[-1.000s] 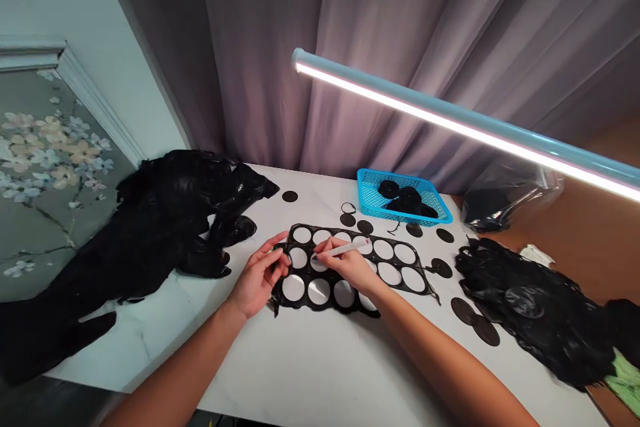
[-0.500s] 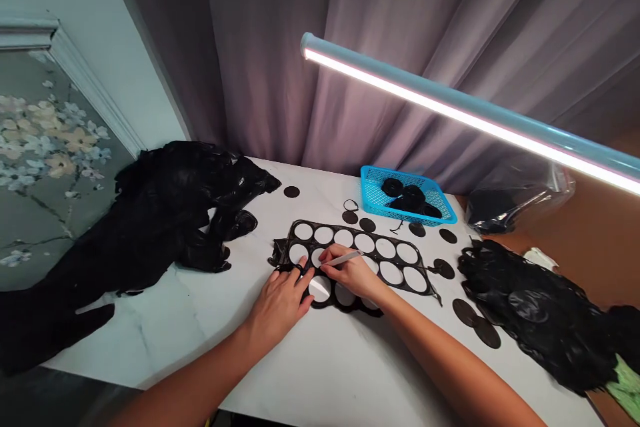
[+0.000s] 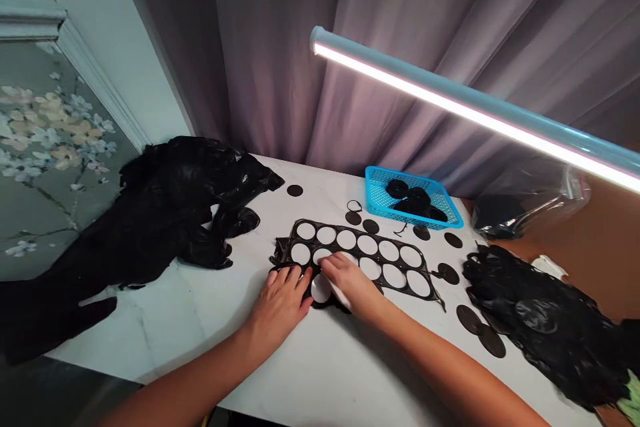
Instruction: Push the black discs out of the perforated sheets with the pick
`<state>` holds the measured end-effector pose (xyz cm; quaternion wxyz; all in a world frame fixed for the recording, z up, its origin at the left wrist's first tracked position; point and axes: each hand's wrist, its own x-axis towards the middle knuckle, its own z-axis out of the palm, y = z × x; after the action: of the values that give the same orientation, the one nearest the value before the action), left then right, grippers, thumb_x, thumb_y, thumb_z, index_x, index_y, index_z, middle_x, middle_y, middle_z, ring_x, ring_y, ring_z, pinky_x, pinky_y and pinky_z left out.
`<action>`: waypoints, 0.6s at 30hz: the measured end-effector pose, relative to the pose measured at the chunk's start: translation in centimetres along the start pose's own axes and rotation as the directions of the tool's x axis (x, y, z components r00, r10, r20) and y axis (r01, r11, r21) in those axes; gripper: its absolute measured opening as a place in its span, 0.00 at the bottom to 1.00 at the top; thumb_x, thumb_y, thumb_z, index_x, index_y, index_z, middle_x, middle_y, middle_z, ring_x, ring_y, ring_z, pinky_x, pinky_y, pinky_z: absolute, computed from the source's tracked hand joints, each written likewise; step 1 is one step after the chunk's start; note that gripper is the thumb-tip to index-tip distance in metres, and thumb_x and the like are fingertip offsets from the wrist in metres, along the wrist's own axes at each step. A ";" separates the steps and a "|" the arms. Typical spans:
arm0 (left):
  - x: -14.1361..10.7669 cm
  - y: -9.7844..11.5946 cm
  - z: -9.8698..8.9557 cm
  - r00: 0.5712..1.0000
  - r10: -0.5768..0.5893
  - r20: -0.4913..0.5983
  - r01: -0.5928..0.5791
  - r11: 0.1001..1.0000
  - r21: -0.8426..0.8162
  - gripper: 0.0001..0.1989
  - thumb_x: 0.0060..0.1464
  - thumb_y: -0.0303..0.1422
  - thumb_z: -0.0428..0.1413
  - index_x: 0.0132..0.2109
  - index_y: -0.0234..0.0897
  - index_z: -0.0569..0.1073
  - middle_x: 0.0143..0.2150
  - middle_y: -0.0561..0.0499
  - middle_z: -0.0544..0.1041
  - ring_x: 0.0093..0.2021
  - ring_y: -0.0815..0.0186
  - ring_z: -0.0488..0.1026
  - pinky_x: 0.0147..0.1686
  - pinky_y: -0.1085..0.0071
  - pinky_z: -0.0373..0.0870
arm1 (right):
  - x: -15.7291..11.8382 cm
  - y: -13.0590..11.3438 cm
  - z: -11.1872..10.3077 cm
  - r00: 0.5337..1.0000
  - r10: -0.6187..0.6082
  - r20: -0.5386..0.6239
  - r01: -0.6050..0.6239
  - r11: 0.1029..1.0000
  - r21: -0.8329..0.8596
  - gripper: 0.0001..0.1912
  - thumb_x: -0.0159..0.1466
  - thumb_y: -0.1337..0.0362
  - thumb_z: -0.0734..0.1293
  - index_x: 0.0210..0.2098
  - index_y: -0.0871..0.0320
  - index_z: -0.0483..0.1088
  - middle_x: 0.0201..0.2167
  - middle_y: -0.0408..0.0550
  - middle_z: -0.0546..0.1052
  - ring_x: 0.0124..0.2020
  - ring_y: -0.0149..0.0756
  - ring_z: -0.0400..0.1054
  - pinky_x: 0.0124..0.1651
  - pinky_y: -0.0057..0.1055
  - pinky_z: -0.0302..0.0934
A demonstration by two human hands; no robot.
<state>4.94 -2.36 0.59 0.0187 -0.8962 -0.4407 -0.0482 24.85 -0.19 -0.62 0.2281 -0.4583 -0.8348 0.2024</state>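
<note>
A black sheet with rows of round holes (image 3: pixel 402 243) lies on the white table, which shows through the holes. My left hand (image 3: pixel 280 300) rests flat, fingers a little apart, on the near left part of the black material. Close beside it, my right hand (image 3: pixel 350 280) bends over the holes with its fingers pressed together. What the right fingers hold is hidden; a pale edge shows under the palm. Flat black discs (image 3: pixel 469 319) lie around the sheet, and a thin black ring (image 3: pixel 354 206) lies behind it.
Black material (image 3: pixel 165 213) is heaped on the left, and another black pile (image 3: pixel 540 320) on the right. A blue basket (image 3: pixel 373 197) holding black pieces stands at the back, with a clear bag (image 3: pixel 560 197) beside it. A lit tube lamp (image 3: pixel 450 103) hangs above the table (image 3: pixel 320 373).
My right hand has turned over, and the pale pen-like tool that stuck out of its fingers is no longer plainly visible. My left hand has hardly moved. The view has shifted slightly.
</note>
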 end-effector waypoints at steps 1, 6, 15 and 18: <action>0.0 -0.1 0.0 1.000 0.004 -0.002 -0.004 1.000 -0.006 0.22 0.61 0.34 0.55 0.61 0.33 0.67 0.44 0.44 0.73 0.44 0.55 0.68 0.42 0.59 0.61 | 0.1 0.2 -0.2 1.000 -0.029 0.007 0.029 0.998 -0.063 0.07 0.65 0.74 0.60 0.35 0.56 0.66 0.36 0.52 0.74 0.39 0.42 0.64 0.42 0.35 0.57; -0.3 -0.3 0.2 1.000 -0.016 -0.015 0.016 0.999 -0.034 0.21 0.61 0.33 0.54 0.61 0.38 0.67 0.44 0.45 0.72 0.44 0.56 0.67 0.42 0.61 0.60 | 2.2 4.4 -4.0 0.939 0.201 -0.278 -0.277 0.922 -0.269 0.08 0.67 0.71 0.56 0.34 0.57 0.64 0.31 0.52 0.71 0.34 0.43 0.61 0.36 0.34 0.52; -0.8 -0.4 0.3 0.999 -0.043 0.002 0.043 0.995 -0.091 0.23 0.62 0.34 0.54 0.63 0.41 0.66 0.47 0.45 0.71 0.47 0.54 0.67 0.46 0.58 0.60 | 4.8 6.9 -5.9 0.819 0.310 -0.483 -0.479 0.833 -0.278 0.07 0.65 0.69 0.57 0.32 0.57 0.64 0.27 0.48 0.70 0.27 0.36 0.61 0.30 0.30 0.45; -1.1 -0.4 0.5 0.999 -0.042 -0.007 0.041 0.993 -0.111 0.23 0.61 0.34 0.54 0.63 0.42 0.65 0.48 0.45 0.71 0.49 0.54 0.68 0.48 0.57 0.59 | 5.2 7.7 -6.7 0.714 0.370 -0.594 -0.524 0.846 -0.102 0.07 0.63 0.69 0.58 0.29 0.57 0.63 0.26 0.49 0.72 0.26 0.36 0.62 0.31 0.30 0.48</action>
<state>3.94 -2.95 0.00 -0.0301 -0.8861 -0.4560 -0.0771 31.33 8.92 1.62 0.3400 -0.7122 -0.6141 -0.0022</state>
